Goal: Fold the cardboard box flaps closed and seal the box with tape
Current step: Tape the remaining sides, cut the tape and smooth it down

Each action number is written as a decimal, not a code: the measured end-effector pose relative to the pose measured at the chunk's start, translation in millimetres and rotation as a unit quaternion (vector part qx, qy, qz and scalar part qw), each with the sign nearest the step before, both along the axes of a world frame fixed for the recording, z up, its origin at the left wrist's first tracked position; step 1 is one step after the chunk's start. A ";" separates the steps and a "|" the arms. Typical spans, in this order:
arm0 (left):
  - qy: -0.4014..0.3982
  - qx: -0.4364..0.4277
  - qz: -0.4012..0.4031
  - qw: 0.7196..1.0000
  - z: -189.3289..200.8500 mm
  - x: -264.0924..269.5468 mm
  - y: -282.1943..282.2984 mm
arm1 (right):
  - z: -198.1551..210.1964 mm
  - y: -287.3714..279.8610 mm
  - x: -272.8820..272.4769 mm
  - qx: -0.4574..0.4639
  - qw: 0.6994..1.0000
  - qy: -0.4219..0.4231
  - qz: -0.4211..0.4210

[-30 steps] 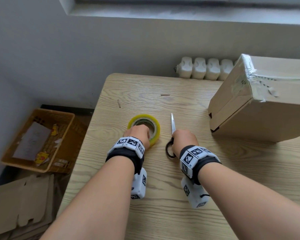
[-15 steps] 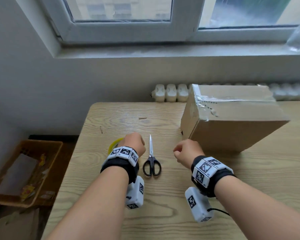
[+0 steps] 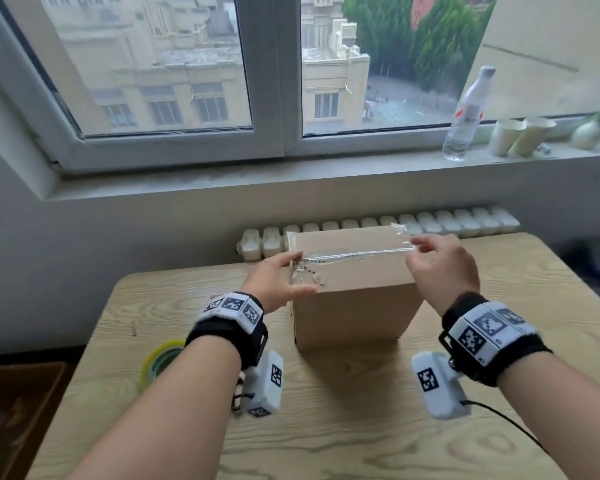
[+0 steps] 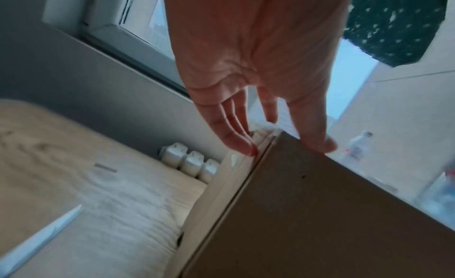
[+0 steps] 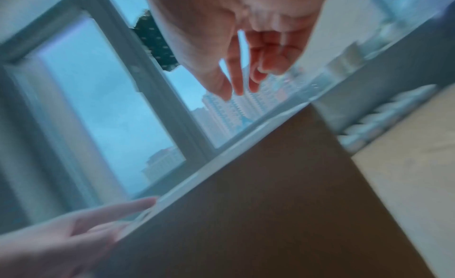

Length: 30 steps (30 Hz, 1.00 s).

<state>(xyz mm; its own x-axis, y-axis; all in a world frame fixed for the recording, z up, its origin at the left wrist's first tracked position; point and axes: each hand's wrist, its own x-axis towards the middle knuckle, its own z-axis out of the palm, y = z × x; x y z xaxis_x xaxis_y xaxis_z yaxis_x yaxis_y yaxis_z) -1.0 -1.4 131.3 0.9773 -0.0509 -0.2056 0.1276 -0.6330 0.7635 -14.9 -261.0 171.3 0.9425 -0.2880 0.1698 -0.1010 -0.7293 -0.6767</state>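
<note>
The cardboard box [image 3: 354, 306] stands closed on the wooden table [image 3: 361, 427], with a strip of clear tape [image 3: 357, 252] along its top seam. My left hand [image 3: 303, 271] touches the box's top left corner with straight fingers, thumb on the front face; the left wrist view shows the left hand [image 4: 285, 144] on the box [image 4: 320, 214]. My right hand [image 3: 414, 252] hovers at the top right edge by the tape's end. In the blurred right wrist view the right hand [image 5: 236, 91] has loosely curled fingers above the box [image 5: 270, 204] and holds nothing.
The yellow tape roll [image 3: 161, 358] lies on the table at the left. Scissors [image 3: 238, 400] are mostly hidden under my left wrist; a blade [image 4: 37, 241] shows in the left wrist view. A radiator [image 3: 447, 221] runs behind the box. A bottle [image 3: 466, 116] and cups [image 3: 520, 135] stand on the sill.
Both hands left the tape roll and the scissors on the table and rose to the box's top corners. The head view tilted up toward the window.
</note>
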 end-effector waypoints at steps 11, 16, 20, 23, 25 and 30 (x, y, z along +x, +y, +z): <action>-0.007 0.053 -0.003 0.999 0.5 -4.6 -3.8 | -35.2 -39.9 22.4 0.079 0.983 0.162 0.040; -0.003 -0.019 0.062 0.998 21.6 10.7 -4.5 | -18.8 -44.3 49.8 -0.010 0.986 0.138 0.097; 0.023 0.026 0.047 0.998 29.7 29.5 -15.1 | -6.2 -35.1 80.0 -0.088 0.962 0.173 0.190; 0.101 0.064 0.005 0.993 29.2 36.9 -23.6 | -7.7 -26.9 97.8 -0.089 0.943 0.250 0.199; 0.126 0.047 0.013 0.991 26.7 37.8 -26.1 | -15.0 -21.6 105.3 -0.088 0.943 0.264 0.184; 0.115 0.028 0.049 0.992 22.0 41.2 -27.0 | -26.4 -22.0 113.2 -0.069 0.951 0.249 0.170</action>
<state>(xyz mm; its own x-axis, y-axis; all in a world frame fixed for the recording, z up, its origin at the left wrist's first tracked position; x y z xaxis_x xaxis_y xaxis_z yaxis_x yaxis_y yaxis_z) 40.3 -28.4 153.3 0.9037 0.0602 -0.4239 0.3578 -0.6498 0.6706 98.3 -283.0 144.9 0.9503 0.0407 -0.3088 -0.1263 -0.8558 -0.5017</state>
